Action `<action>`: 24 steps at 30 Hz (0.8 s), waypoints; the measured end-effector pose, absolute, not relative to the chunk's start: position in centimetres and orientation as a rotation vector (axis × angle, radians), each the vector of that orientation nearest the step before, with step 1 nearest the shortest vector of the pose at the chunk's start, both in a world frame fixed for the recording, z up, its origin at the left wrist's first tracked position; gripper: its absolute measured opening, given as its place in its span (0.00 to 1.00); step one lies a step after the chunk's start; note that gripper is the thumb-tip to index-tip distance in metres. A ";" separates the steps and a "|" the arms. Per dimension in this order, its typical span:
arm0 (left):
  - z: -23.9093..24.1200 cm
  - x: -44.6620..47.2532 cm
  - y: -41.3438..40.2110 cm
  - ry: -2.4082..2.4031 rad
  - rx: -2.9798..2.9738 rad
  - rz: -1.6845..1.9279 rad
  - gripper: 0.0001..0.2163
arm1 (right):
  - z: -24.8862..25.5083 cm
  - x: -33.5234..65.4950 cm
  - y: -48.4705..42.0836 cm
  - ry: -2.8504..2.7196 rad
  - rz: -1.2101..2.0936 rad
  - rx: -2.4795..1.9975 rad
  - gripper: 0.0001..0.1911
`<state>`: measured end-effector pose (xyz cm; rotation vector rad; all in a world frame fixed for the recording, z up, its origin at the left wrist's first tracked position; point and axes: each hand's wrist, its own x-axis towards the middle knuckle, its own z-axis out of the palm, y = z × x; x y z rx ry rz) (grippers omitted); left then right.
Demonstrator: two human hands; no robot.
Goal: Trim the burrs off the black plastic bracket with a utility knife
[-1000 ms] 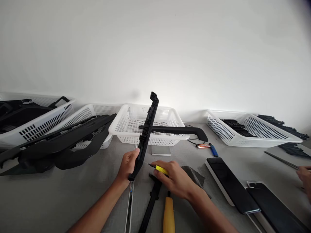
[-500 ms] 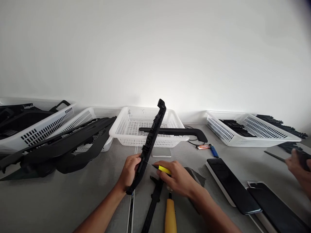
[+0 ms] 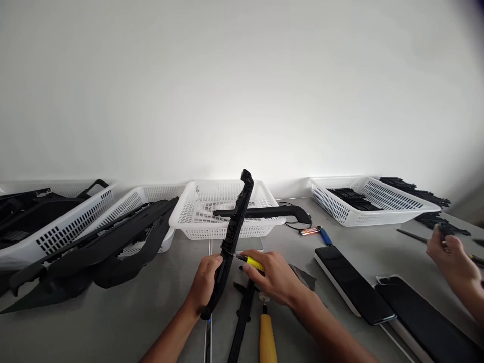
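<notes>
My left hand (image 3: 204, 285) is closed round the lower end of a long black plastic trim piece (image 3: 234, 232), which rises tilted up and to the right above the table. My right hand (image 3: 274, 277) is closed on a small tool with a yellow grip (image 3: 254, 263); its thin tip touches the trim piece just above my left hand. Under my hands lie another black plastic strip (image 3: 242, 317), a yellow-handled tool (image 3: 266, 340) and a grey cloth (image 3: 302, 277).
White baskets line the back: a middle basket (image 3: 196, 222) with a black bar (image 3: 264, 213) across it, two left baskets (image 3: 68, 227) full of black parts, a right one (image 3: 363, 214). Two phones (image 3: 351, 282) lie at right. Another person's hand (image 3: 451, 252) holds a small black part.
The trim piece has tilted slightly and slid lower in my left hand's grip. The other person's hand at the right has come further into view, holding a small black part.
</notes>
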<state>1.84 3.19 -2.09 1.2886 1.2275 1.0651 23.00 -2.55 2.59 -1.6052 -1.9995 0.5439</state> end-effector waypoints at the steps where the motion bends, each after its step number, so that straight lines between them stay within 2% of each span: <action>1: -2.2 1.8 3.3 1.261 1.315 1.080 0.17 | 2.6 22.9 -2.6 -1.999 0.554 -1.590 0.25; 6: -2.4 1.4 3.8 1.344 1.428 1.098 0.16 | 3.0 22.3 -2.8 -2.111 0.622 -1.472 0.28; 13: -1.2 1.7 3.4 1.342 1.230 1.170 0.14 | 3.5 21.5 -3.5 -2.272 0.657 -1.327 0.22; 20: -1.0 2.1 3.6 1.232 1.058 1.172 0.21 | 3.2 21.9 -3.5 -2.279 0.684 -1.345 0.20; 24: -0.7 1.7 3.2 1.257 1.207 1.175 0.15 | 3.1 22.8 -3.0 -2.204 0.651 -1.386 0.17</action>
